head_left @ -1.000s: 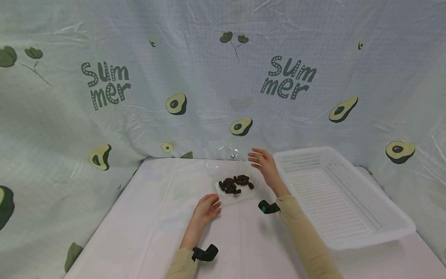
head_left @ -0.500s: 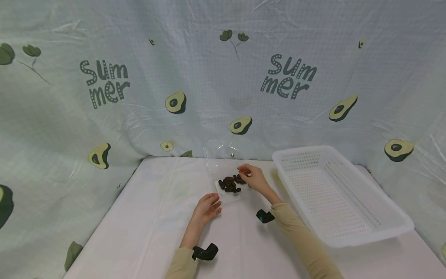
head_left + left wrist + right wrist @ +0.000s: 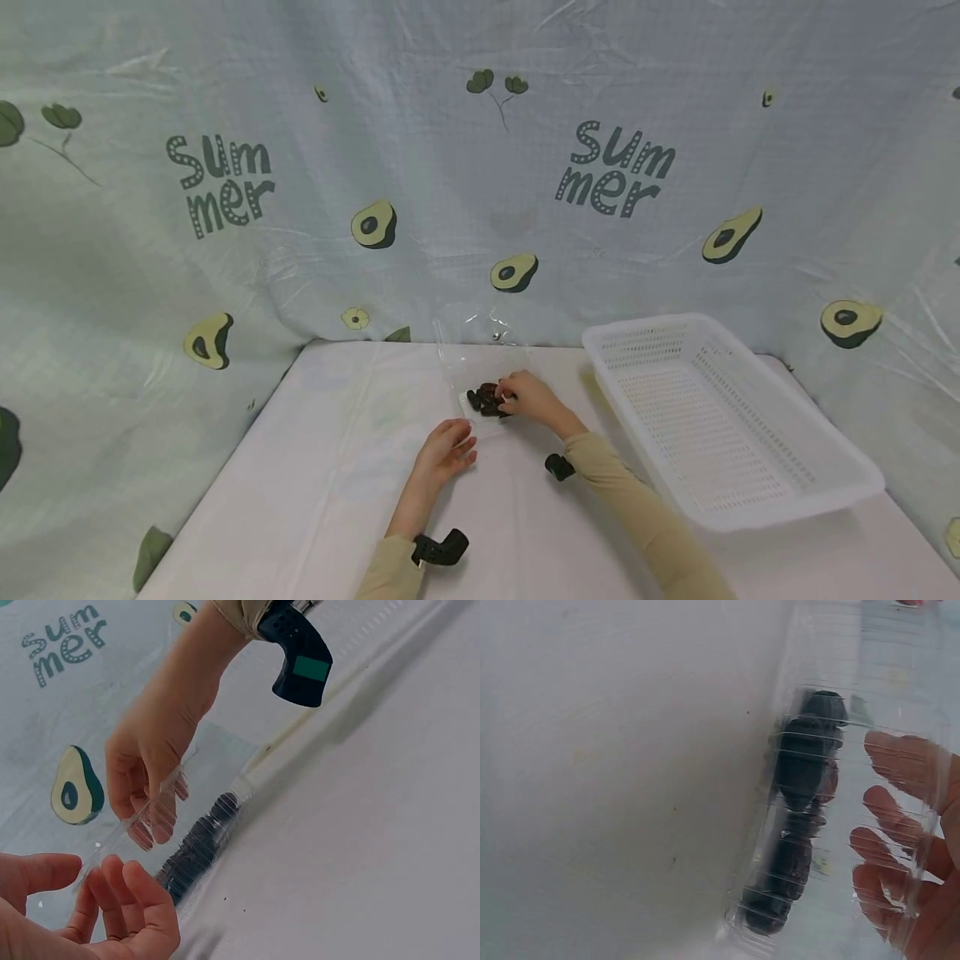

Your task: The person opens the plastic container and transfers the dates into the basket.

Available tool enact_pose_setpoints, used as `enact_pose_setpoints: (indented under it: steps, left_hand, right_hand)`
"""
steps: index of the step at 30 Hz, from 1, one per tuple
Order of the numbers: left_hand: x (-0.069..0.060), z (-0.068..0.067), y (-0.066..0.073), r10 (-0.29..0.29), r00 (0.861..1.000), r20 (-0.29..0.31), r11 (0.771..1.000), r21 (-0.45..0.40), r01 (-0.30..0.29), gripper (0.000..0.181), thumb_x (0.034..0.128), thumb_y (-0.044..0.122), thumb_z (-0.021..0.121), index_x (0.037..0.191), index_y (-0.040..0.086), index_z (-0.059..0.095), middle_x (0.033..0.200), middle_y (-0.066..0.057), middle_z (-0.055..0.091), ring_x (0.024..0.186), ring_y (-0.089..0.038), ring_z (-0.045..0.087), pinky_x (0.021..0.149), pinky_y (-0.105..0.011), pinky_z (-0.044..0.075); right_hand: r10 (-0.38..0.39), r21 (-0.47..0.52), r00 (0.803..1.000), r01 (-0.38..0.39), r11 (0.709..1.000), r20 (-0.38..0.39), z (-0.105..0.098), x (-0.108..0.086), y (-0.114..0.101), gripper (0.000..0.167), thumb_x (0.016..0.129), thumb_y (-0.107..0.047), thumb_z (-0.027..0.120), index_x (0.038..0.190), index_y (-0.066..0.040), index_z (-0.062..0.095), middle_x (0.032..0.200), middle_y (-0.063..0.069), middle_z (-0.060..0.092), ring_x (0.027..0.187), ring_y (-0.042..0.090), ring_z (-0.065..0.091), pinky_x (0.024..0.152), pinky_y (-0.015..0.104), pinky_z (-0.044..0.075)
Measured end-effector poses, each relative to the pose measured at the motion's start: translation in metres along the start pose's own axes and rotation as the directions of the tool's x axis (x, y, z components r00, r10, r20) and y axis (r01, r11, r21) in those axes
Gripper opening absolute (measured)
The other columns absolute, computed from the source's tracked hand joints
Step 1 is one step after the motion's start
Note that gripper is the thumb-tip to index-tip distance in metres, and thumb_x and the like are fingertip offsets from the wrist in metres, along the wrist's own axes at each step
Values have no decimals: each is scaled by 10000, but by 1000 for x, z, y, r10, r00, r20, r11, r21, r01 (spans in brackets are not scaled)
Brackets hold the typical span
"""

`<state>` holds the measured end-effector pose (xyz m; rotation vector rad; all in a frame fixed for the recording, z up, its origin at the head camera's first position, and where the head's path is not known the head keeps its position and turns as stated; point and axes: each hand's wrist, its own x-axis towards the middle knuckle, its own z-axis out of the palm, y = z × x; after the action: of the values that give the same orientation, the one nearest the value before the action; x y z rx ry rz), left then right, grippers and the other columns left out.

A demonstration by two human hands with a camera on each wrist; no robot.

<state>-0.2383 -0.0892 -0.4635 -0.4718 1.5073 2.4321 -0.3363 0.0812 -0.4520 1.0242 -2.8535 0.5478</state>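
Observation:
Dark brown, date-like fruits [image 3: 482, 400] [image 3: 196, 851] [image 3: 802, 769] lie in a clear plastic container [image 3: 474, 358] whose transparent lid stands raised behind. At its near left corner, the left hand [image 3: 442, 452] [image 3: 124, 915] pinches the clear edge between thumb and fingers. The right hand [image 3: 534, 400] [image 3: 154, 761] reaches into the container from the right, over the fruits, partly covering them in the head view. Through the clear wall in the right wrist view, the fingers of the right hand [image 3: 911, 847] are bent and apart, with nothing visible between them.
A large white perforated basket [image 3: 720, 442] stands to the right on the white-covered table [image 3: 315, 467], near the right forearm. Behind the table hangs a pale curtain [image 3: 450, 142] printed with avocados and lettering. Black devices [image 3: 441, 548] are strapped at both wrists.
From beside the raised lid, the right hand has come down and left over the fruits, its fingers now bent more. The left hand has stayed at the container's corner.

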Motion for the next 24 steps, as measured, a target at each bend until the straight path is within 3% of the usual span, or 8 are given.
enact_pose_setpoints:
  steps: [6, 11, 24]
  left_hand:
    - [-1, -1, 0, -1, 1000, 9, 1000, 4, 1, 32, 916, 116, 471, 941, 96, 467, 796, 31, 491, 758, -120, 503, 643, -261, 438]
    - [-2, -1, 1, 0, 1000, 19, 1000, 3, 0, 24, 919, 121, 467, 931, 103, 476, 802, 31, 493, 766, -121, 504, 649, -264, 437]
    - [2, -1, 1, -7, 1000, 21, 1000, 3, 7, 67, 930, 124, 445, 872, 131, 478, 795, 30, 484, 754, -113, 511, 637, -257, 446]
  right_hand:
    - [15, -38, 999, -13, 999, 50, 2, 4, -3, 161, 716, -227, 736, 828, -151, 649, 794, -11, 585, 767, 126, 497, 681, 262, 407]
    - [-32, -132, 997, 42, 990, 74, 1, 7, -3, 212, 688, -293, 753, 830, -174, 649, 782, -23, 579, 768, 121, 479, 667, 253, 395]
    - [-138, -377, 984, 172, 910, 115, 3, 14, -1, 259, 644, -423, 735, 803, -253, 623, 767, -79, 536, 785, 106, 437, 669, 261, 395]
